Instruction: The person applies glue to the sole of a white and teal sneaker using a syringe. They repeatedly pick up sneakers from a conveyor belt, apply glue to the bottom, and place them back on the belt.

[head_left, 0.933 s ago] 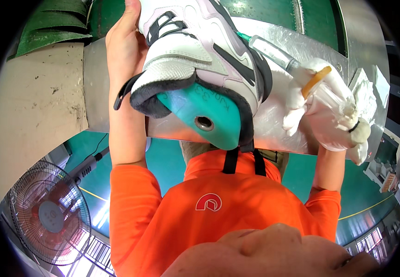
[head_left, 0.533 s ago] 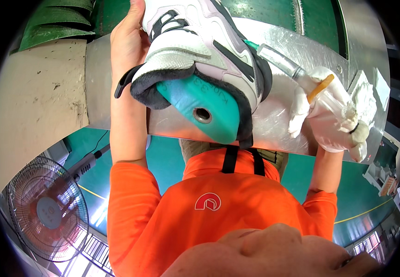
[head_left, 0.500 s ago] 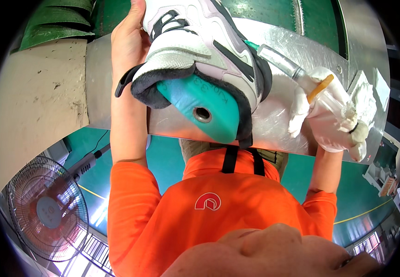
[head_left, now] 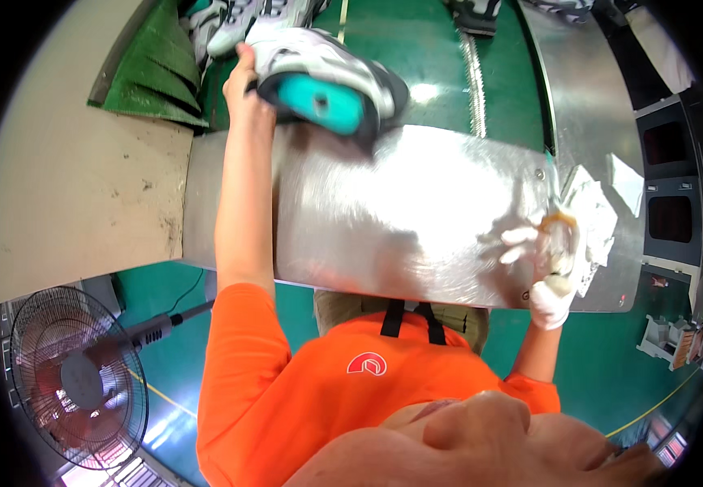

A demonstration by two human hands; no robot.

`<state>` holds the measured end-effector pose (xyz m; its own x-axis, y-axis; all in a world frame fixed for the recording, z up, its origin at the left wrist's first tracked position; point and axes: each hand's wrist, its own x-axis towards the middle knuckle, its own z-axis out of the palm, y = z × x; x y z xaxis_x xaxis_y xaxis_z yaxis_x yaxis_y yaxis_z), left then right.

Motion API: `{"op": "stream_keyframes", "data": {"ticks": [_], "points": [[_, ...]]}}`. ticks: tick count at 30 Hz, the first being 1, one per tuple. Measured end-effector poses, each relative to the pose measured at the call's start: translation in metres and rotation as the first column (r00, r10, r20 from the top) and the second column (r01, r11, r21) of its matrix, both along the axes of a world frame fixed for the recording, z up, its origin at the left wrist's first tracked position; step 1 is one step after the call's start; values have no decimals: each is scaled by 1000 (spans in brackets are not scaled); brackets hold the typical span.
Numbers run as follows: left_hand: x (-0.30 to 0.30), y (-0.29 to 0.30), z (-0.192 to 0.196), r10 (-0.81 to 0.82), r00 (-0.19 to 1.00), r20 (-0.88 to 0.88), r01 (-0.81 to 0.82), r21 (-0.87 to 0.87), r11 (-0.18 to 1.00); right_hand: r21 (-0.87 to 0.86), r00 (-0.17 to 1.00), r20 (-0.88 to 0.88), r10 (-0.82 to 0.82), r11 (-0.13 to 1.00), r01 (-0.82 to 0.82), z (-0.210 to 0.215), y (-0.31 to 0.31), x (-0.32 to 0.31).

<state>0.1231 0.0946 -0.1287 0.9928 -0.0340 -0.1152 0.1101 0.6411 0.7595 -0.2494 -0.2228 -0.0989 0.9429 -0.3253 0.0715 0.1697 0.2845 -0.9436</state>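
Observation:
My left hand (head_left: 243,91), bare, grips the side of a white, lilac and black sneaker (head_left: 295,50). A teal shoe last (head_left: 316,99) with a round metal-rimmed hole fills its opening. The shoe is slightly blurred and hangs over the far edge of the metal plate, by the green belt. At the plate's right end, my right hand (head_left: 548,302) in a white glove is closed around a clear syringe (head_left: 562,247) with a thin green tip pointing away from me. An orange-brown band (head_left: 559,218) crosses the syringe near my fingers. Several fingers stick out to the left.
A shiny metal plate (head_left: 351,219) spans in front of me. Beyond it lies a green belt (head_left: 416,57) with other sneakers (head_left: 266,15) at the back left and a dark shoe (head_left: 477,16). White crumpled sheets (head_left: 599,227) lie right; green flaps (head_left: 148,73) and a fan (head_left: 84,377) stand left.
My left hand has carried the sneaker away from me, from over the plate toward the belt. The syringe has been drawn off the shoe's side, to the right, its tip now pointing away from me.

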Motion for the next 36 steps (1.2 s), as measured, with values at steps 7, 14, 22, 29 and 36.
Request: {"op": "stream_keyframes", "data": {"ticks": [7,14,22,29,36], "points": [[41,-31,-12,186,981,57,-155,808,569,-288,910,-30,-413,876,388,-43,-12,-52],[46,-174,92,-544,732,411,-651,659,-377,-46,960,43,-277,959,279,-50,-20,-61],[111,-394,62,-259,957,134,-191,958,-213,-75,973,-82,-215,975,209,-36,-20,-59],[-14,-294,69,-858,223,463,-793,598,117,-84,971,-130,-201,978,191,-37,-24,-52],[-168,-123,101,-887,11,461,-729,611,308,-215,961,-169,-220,959,182,-7,-11,-76]]}}
